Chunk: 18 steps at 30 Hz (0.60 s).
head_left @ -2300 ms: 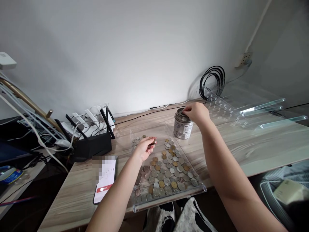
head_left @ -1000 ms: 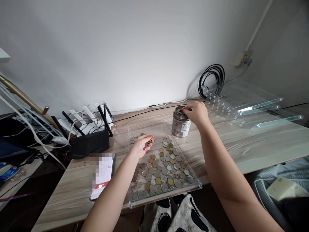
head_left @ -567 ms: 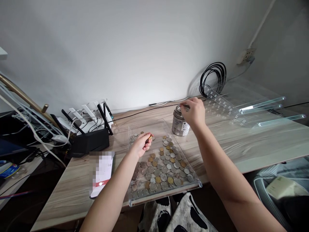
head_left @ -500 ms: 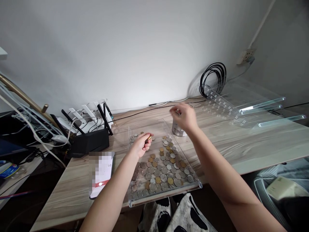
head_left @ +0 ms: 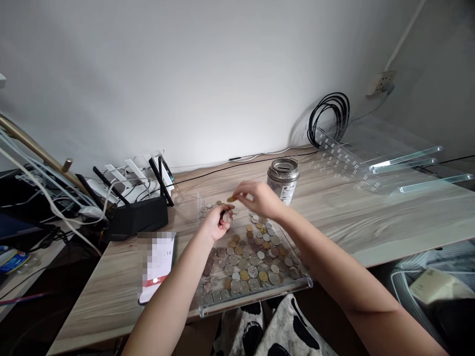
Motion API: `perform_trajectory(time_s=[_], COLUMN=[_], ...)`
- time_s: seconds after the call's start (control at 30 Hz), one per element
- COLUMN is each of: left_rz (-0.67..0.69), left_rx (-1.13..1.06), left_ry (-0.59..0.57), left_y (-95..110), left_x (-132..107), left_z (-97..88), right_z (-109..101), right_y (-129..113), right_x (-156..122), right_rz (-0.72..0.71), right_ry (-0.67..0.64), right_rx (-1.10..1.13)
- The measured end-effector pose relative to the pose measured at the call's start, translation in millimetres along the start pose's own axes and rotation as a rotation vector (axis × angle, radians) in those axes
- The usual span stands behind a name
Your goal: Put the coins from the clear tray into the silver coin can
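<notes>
Phone (head_left: 156,267) lies flat on the surface (head_left: 371,222), well left of the left fingers. Left hand (head_left: 215,225) hovers over the clear tray's far left corner, fingers curled closed on a small coin stack (head_left: 225,216). Loose coins (head_left: 252,257) are spread in the tray (head_left: 256,301), below and camera-side of both sets of fingers. Right hand (head_left: 260,198) reaches across, fingers pinched shut on a single yellowish coin (head_left: 231,199) just above the left fingertips. Slotted tin (head_left: 283,179) stands upright just beyond the right hand, outside the tray. Step in hand, as judged: one coin taken off the left-hand stack. Next move likely calls for a carry right to the tin, with the coin turned edge-on for the slot and the pinch firm.
</notes>
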<state>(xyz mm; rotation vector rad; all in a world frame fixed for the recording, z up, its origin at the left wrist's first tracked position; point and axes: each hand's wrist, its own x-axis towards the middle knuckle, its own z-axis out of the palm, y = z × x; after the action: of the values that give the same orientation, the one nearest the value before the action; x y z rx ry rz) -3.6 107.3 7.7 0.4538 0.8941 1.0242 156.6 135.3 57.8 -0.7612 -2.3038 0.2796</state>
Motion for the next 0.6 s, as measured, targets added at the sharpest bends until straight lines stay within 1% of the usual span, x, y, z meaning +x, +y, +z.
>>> perform_trajectory(time_s=[0.03, 0.1, 0.13, 0.17, 0.23, 0.3, 0.37, 0.53, 0.6], left_rz=[-0.007, -0.028, -0.037, -0.039, -0.034, -0.022, -0.015, 0.015, 0.039], left_rx=[0.001, 0.004, 0.005, 0.007, 0.01, 0.009, 0.003, -0.018, -0.006], left_ry=[-0.014, -0.041, -0.052, -0.061, -0.07, -0.065, -0.055, 0.005, 0.03], left_y=[0.0, -0.1, -0.2, -0.3, -0.5, -0.6, -0.5, -0.1, -0.3], left_x=[-0.1, 0.0, 0.3, 0.5, 1.1, 1.2, 1.1, 1.1, 1.1], left_z=[-0.6, -1.8, -2.3, -2.8, -3.6, -3.9, -3.9, -3.5, -2.9], right_z=[-11.0, -34.8, -46.3, -56.5, -71.1, -77.2, -76.9, -73.3, -74.4], right_y=[6.0, 24.3, 35.6, 47.2, 67.3, 79.0, 81.6, 75.7, 75.6], right_x=[0.0, -1.0, -2.0, -3.0, -4.7, -5.2, -4.4, -2.9, -4.1], right_rz=[0.057, 0.221, 0.314, 0.399, 0.532, 0.601, 0.618, 0.571, 0.577], right_ry=[0.095, 0.288, 0.356, 0.383, 0.341, 0.257, 0.212, 0.156, 0.132], right_rx=[-0.044, -0.217, -0.328, -0.431, -0.574, -0.63, -0.647, -0.68, -0.663])
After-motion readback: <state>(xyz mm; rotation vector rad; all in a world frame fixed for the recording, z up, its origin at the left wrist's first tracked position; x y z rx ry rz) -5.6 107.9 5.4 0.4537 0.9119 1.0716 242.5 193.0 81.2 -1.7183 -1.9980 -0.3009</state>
